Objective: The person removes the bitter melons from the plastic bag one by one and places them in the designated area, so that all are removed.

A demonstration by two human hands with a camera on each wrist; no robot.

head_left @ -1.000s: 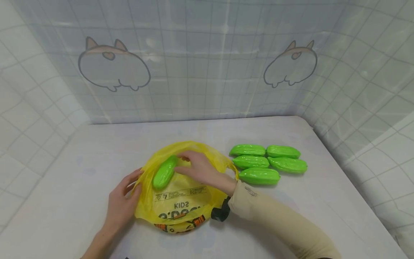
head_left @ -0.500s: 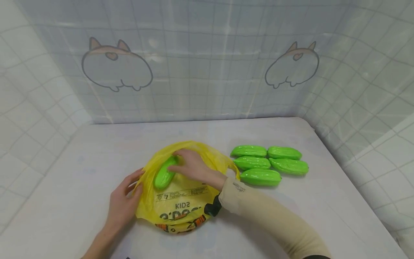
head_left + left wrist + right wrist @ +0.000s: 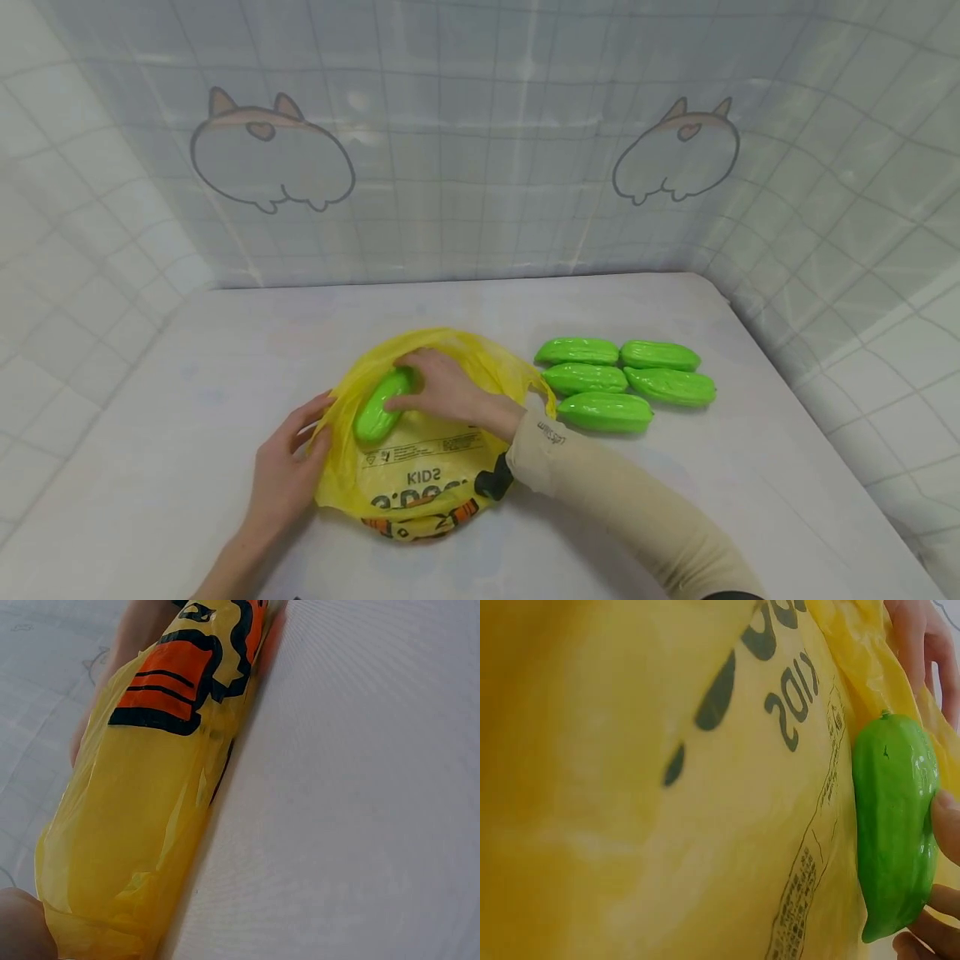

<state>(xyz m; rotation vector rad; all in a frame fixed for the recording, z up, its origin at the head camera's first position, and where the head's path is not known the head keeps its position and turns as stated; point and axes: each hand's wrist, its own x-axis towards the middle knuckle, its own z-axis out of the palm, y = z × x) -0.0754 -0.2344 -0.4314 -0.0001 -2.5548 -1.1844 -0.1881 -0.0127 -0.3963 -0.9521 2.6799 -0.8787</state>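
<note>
A yellow plastic bag (image 3: 431,458) with printed letters lies on the table with its mouth spread open. My left hand (image 3: 285,462) holds the bag's left rim, thumb and fingers on either side of the film. Inside the mouth, my right hand (image 3: 442,387) grips a glossy green cucumber (image 3: 380,415) near its upper end. In the right wrist view the cucumber (image 3: 896,825) lies along the bag's wall, with a thumb and fingertips against one side. The left wrist view shows the bag's outer side (image 3: 127,832); most of the left hand is out of that frame.
Several more green cucumbers (image 3: 606,412) lie in short rows on the white table (image 3: 600,508), right of the bag. A tile-patterned sheet (image 3: 480,167) with cartoon animals rises behind the table, and similar sheets stand at both sides.
My right hand has shifted slightly left, its thumb reaching further over the cucumber. The left hand stays at the bag's rim, and the row of cucumbers is unchanged.
</note>
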